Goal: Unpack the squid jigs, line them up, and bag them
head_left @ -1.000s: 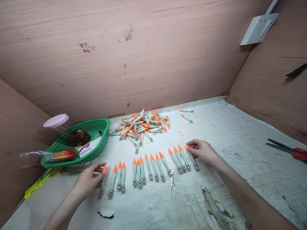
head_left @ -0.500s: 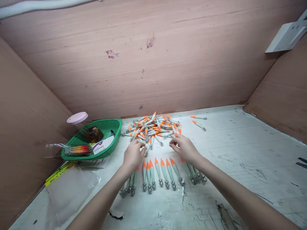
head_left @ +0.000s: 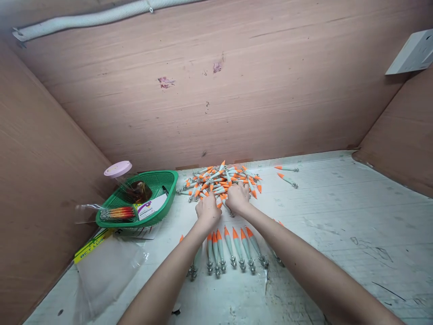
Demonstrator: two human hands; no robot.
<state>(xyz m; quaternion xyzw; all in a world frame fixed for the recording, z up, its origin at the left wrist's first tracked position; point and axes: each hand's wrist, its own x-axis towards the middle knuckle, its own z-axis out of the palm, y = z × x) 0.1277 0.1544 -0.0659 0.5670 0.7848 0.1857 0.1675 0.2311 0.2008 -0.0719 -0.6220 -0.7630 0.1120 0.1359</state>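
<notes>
A heap of squid jigs (head_left: 216, 180), pale green with orange noses and metal hook crowns, lies at the back of the bench. At its front edge, my left hand (head_left: 208, 208) is closed on a squid jig (head_left: 219, 204), whose orange end shows beside the fingers. My right hand (head_left: 237, 197) is curled into the heap close by; its fingertips are hidden, so what they grip cannot be made out. Nearer to me, several jigs (head_left: 237, 246) stand side by side in a row, noses away and hooks toward me. My forearms partly cover both ends of this row.
On the left, a green basket (head_left: 173, 192) holds a pink-lidded jar (head_left: 118, 169), a packet of red-yellow sticks (head_left: 118, 213) and a card. A clear bag with a yellow header (head_left: 91, 246) lies before it. Two loose jigs (head_left: 287, 180) lie at back right. Wooden walls enclose the bench.
Both hands have moved forward and closer together, from above the gap before the heap onto its front edge. Their fingers have closed. The camera view has shifted slightly.
</notes>
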